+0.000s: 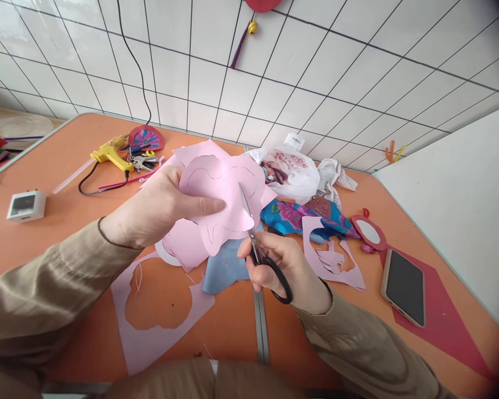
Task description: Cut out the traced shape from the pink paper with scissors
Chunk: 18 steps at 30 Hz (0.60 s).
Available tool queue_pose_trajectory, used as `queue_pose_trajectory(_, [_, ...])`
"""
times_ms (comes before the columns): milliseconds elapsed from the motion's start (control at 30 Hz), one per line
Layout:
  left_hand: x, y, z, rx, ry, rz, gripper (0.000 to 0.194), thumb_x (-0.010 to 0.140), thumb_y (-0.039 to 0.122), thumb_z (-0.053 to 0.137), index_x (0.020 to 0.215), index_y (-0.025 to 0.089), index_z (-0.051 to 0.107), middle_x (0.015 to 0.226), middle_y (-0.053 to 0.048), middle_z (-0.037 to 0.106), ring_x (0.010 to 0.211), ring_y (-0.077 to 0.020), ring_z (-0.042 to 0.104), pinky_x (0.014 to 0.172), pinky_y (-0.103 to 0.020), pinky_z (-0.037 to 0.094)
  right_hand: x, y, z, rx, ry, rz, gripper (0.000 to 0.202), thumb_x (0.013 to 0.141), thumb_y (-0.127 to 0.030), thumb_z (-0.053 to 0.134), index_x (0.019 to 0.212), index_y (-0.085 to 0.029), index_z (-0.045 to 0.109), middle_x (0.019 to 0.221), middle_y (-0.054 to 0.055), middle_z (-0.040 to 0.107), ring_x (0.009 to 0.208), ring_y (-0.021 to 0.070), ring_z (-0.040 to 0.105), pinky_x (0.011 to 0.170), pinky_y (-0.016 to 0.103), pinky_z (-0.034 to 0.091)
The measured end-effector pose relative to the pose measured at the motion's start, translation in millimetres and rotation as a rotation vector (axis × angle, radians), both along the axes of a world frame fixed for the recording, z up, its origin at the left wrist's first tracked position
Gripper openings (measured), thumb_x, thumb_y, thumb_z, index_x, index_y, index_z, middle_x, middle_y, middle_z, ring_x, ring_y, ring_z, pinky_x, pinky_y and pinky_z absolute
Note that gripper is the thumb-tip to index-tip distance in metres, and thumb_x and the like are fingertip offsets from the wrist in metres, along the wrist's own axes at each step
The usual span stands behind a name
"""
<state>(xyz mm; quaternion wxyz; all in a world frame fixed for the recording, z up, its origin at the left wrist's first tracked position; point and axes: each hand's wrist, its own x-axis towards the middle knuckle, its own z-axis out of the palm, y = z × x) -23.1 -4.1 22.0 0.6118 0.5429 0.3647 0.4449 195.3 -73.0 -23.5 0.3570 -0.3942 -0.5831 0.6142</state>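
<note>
My left hand [170,202] pinches a pink sheet [216,183], its thumb lying across the front. Curved dark lines are drawn on this sheet, and its edge is cut into rounded lobes. Black-handled scissors [270,269] are in my right hand [293,266], fingers wrapped about the handles. The blades point up and away from me, against the right part of the sheet; how far they are parted I cannot tell. Under the held sheet lie more pink pieces [185,241] and a blue-grey piece [224,269].
Pink offcuts with cut-out holes [145,343] lie on the orange table [228,327]. A yellow glue gun [112,154], keys [143,162] and a white charger [26,205] are left; a plastic bag [293,172], patterned blue cloth [289,216] and a phone [404,285] on red material [444,321] are right.
</note>
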Motion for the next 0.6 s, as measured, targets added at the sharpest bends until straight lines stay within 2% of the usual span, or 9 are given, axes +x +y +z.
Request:
queue_pose_trajectory(100, [-0.5,1.8,-1.4,0.011,0.074,-0.036,0.009,0.07,0.024,0.084,0.075,0.019,0.078,0.077,-0.005,0.075,0.074,-0.0244,0.072,0.061,-0.032,0.058,0.3,0.2,-0.6,-0.002,-0.001,-0.004,0.044,0.075,-0.054,0.08,0.086,-0.017,0.058,0.059,-0.006,0.052,0.044,0.0071,0.049,0.046,0.021,0.039])
queue_pose_trajectory(267, [-0.9,1.4,-3.4,0.027,0.104,-0.035,0.011,0.072,0.026,0.083,0.08,0.02,0.079,0.085,-0.007,0.077,0.081,-0.0259,0.072,0.064,-0.032,0.059,0.4,0.7,0.2,-0.006,0.01,0.006,0.048,0.074,-0.058,0.08,0.087,-0.017,0.059,0.057,-0.006,0.051,0.044,0.0076,0.049,0.046,0.022,0.039])
queue_pose_trajectory(433, [-1.5,4.3,-3.4,-0.012,-0.003,-0.131,0.02,0.072,0.025,0.085,0.089,0.017,0.077,0.087,-0.007,0.077,0.083,-0.0245,0.073,0.069,-0.031,0.06,1.6,1.3,0.2,0.003,0.002,0.006,0.051,0.074,-0.063,0.078,0.086,-0.017,0.058,0.058,-0.006,0.051,0.043,0.0074,0.049,0.045,0.022,0.038])
queue_pose_trajectory(600, [-4.9,9.8,-5.0,-0.166,-0.126,-0.247,0.027,0.077,0.03,0.081,0.099,0.016,0.074,0.091,-0.008,0.078,0.086,-0.026,0.074,0.065,-0.031,0.062,2.1,1.1,-1.9,0.005,0.029,-0.002,0.053,0.073,-0.064,0.078,0.087,-0.017,0.058,0.059,-0.006,0.053,0.042,0.0077,0.051,0.045,0.021,0.04])
